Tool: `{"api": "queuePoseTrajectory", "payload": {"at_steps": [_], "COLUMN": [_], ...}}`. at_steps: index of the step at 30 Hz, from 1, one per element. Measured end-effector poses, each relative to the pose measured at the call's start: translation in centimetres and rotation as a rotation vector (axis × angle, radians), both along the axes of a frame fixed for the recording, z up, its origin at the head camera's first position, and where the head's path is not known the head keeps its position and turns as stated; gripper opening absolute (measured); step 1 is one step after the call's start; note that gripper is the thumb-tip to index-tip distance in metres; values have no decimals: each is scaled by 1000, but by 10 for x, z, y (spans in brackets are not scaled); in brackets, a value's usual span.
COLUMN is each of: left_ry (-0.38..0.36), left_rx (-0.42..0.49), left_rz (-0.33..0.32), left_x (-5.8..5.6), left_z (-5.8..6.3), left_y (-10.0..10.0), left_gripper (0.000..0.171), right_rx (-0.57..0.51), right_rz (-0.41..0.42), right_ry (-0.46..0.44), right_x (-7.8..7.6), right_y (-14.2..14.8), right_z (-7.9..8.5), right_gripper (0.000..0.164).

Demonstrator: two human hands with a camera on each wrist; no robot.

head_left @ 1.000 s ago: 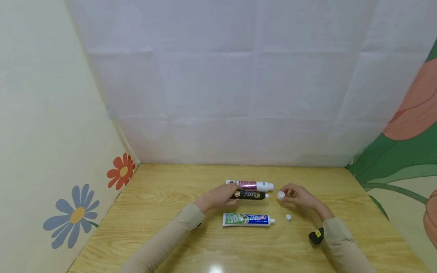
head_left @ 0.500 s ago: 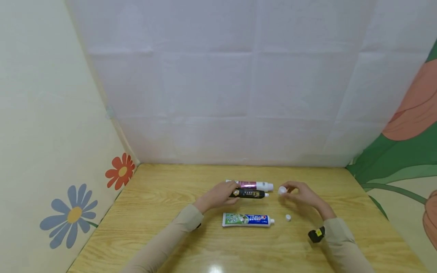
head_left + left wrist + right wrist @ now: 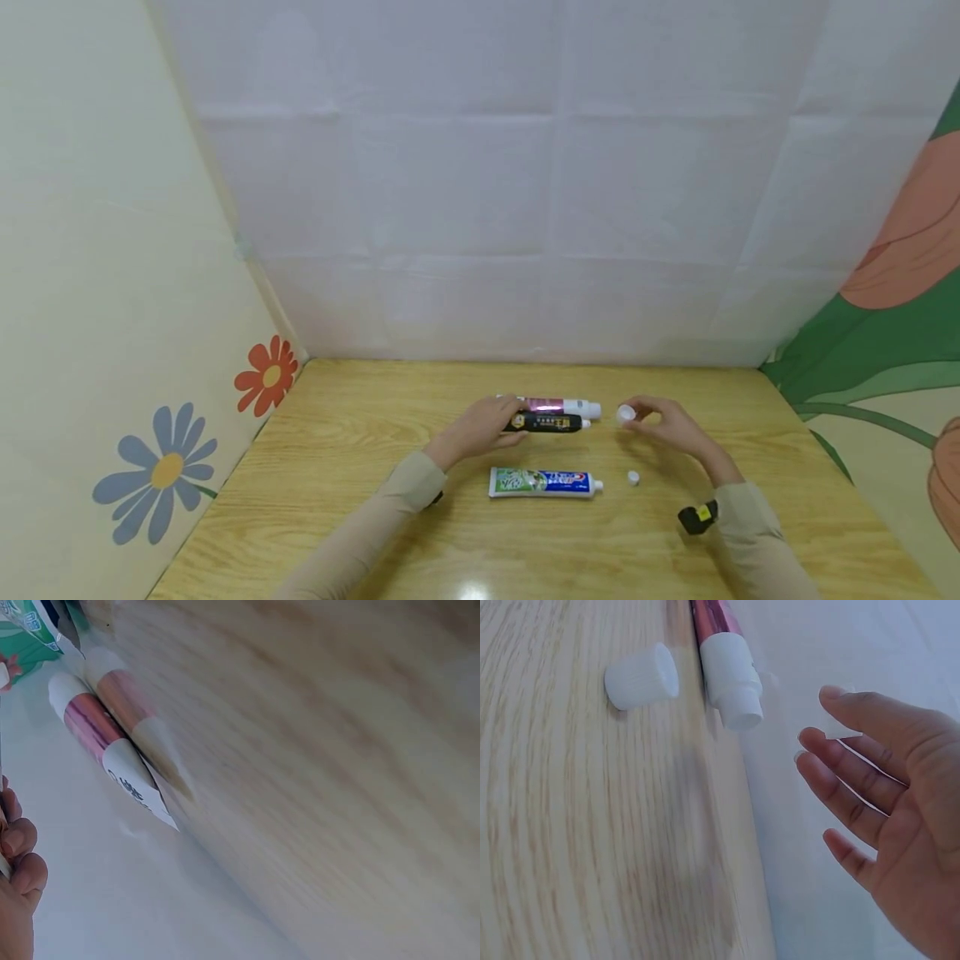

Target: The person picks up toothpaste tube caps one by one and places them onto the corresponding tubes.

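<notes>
My left hand (image 3: 483,427) grips the rear part of a black toothpaste tube (image 3: 553,423), whose bare white nozzle points right. At the left edge of the left wrist view, the curled fingers (image 3: 21,847) show. To the right of that nozzle, apart from it, my right hand (image 3: 667,429) pinches a white toothpaste cap (image 3: 626,413) between thumb and fingertips. In the right wrist view this cap blends into the pale background. Just behind the black tube lies a pink-and-white toothpaste tube (image 3: 581,408), partly covered by the left hand and the black tube.
Nearer on the wooden table (image 3: 525,550) lies a green-and-blue toothpaste tube (image 3: 543,482) with an uncapped nozzle. A small white cap (image 3: 633,477) sits to its right. A white cloth (image 3: 465,208) hangs behind the table, and patterned panels stand at both sides.
My right hand has moved slightly back and to the right with the cap, which has turned. The black tube has shifted a little toward the back in my left hand.
</notes>
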State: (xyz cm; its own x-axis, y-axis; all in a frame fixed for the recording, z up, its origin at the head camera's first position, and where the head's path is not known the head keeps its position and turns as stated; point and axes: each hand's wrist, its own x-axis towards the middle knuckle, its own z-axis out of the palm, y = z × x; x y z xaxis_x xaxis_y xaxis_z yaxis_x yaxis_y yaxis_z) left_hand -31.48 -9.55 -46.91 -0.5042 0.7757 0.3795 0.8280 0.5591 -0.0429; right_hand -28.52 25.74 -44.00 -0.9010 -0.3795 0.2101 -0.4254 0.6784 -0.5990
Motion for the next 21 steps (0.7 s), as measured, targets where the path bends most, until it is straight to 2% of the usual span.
{"api": "queuePoseTrajectory", "payload": {"at_steps": [7,15,21], "left_ry": [45,34,69], "left_rx": [69,71,73], "left_rz": [-2,-4,-15], "left_x": [2,2,4], "left_z": [2,6,9], "left_y": [-1,-2,-3], "left_gripper": [42,46,46], "right_rx": [-30,-42,-44], "right_rz": [-19,-27,-16], "right_ry": [-2,15,23], "right_x": [2,3,7], "right_y": [5,8,4], "right_z": [5,10,15], "right_gripper": [33,33,33]}}
